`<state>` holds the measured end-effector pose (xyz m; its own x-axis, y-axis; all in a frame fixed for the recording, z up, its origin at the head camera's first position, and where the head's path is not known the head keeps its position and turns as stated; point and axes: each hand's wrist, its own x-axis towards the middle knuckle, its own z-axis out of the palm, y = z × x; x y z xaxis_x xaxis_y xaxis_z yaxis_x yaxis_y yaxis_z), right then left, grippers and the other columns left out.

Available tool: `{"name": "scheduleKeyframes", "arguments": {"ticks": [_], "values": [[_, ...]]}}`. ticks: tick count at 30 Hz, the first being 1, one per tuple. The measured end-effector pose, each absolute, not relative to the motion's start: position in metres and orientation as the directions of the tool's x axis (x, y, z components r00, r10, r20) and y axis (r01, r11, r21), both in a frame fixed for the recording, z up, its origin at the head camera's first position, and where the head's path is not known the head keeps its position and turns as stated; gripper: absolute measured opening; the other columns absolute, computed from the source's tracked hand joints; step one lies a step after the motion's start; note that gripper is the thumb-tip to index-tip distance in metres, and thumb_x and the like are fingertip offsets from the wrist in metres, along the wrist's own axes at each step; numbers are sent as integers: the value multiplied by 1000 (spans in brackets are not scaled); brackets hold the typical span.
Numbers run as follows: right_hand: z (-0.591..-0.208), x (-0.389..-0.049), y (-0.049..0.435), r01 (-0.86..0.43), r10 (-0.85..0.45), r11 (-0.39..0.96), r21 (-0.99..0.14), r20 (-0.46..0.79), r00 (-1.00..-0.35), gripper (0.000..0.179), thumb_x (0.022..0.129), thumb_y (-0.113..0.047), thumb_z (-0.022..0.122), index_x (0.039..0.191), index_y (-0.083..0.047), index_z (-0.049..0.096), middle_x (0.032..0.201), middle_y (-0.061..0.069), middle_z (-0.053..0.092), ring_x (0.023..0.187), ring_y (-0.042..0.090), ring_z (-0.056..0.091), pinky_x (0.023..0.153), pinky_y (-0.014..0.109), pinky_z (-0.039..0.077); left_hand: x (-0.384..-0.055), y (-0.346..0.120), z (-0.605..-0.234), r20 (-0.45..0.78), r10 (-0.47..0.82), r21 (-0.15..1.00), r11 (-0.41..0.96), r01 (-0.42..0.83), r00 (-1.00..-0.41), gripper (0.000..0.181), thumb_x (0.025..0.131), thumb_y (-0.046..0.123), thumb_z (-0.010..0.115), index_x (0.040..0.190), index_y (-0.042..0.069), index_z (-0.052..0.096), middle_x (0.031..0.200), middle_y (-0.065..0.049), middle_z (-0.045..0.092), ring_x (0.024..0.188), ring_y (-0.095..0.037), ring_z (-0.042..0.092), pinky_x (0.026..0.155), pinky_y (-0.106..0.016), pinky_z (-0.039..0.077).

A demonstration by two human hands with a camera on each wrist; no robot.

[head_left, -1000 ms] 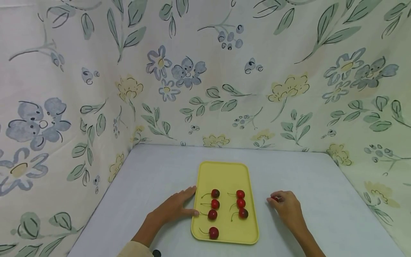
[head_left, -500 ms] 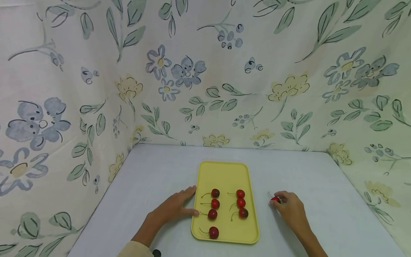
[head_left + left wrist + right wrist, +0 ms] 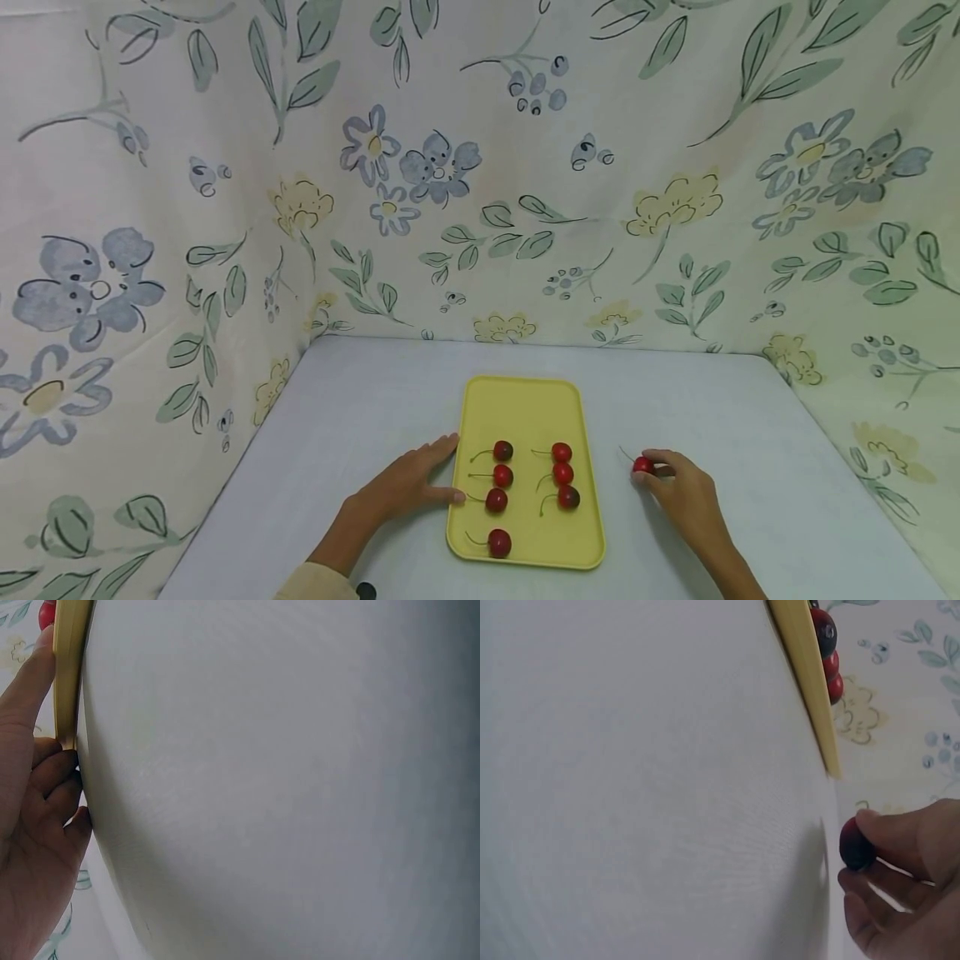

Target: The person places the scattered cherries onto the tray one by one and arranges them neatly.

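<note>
My right hand (image 3: 678, 492) pinches a red cherry (image 3: 642, 466) between thumb and fingers, to the right of the yellow tray (image 3: 525, 408). Its thin stem points up and left. In the right wrist view this cherry (image 3: 856, 844) shows a dark side, held above the white surface. My left hand (image 3: 408, 479) rests at the tray's left edge, thumb and fingertips spread along the rim. Several cherries with stems lie on the tray in two columns: the left column has a front cherry (image 3: 499, 543) set apart, and the right column ends in a darker cherry (image 3: 568, 497).
The tray stands on a white table (image 3: 375, 392). Floral cloth (image 3: 480, 275) hangs behind and at both sides. A small dark round thing (image 3: 366, 591) shows by the left sleeve (image 3: 315, 583) at the bottom edge.
My right hand has shifted slightly right and turned the cherry in its fingers, so more of the fruit and its stem now show. The left hand and tray have stayed put.
</note>
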<state>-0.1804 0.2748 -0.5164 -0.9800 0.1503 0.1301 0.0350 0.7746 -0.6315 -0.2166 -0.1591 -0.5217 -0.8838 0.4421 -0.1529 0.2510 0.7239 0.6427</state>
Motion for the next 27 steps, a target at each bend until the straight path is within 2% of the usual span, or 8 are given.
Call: {"name": "scheduleKeyframes", "arguments": {"ticks": [4,8,16,27], "values": [[-517,-177,274,0,144,780,-626,179,-973,36,86,-5,86,120,-2,76,106,14,79,95,29,73,66,21,49,-217,-159,-522,-150,443,640,725,254,-884,101,89,62,78,167,14,36,172,-8,35,159,-39,31,129,-62,25],[-515,-174,272,-17,135,782,-622,195,-971,36,86,-5,85,121,-2,76,108,13,78,94,26,72,63,20,51,-217,-159,-522,-146,444,641,723,257,-884,101,89,63,78,167,14,35,172,-9,35,159,-39,32,129,-62,25],[-512,-165,266,-106,83,782,-614,271,-959,36,83,-3,89,118,-5,77,106,8,77,91,25,75,68,20,58,-216,-159,-522,-147,443,640,724,257,-884,101,89,62,78,167,14,35,172,-9,35,159,-39,32,129,-62,26],[-511,-157,253,-116,59,761,-638,246,-967,36,85,-7,89,119,-8,77,109,1,79,95,12,72,74,21,61,-218,-160,-526,-151,440,636,729,254,-885,102,89,65,77,167,16,35,172,-7,35,159,-39,32,129,-62,26]]}}
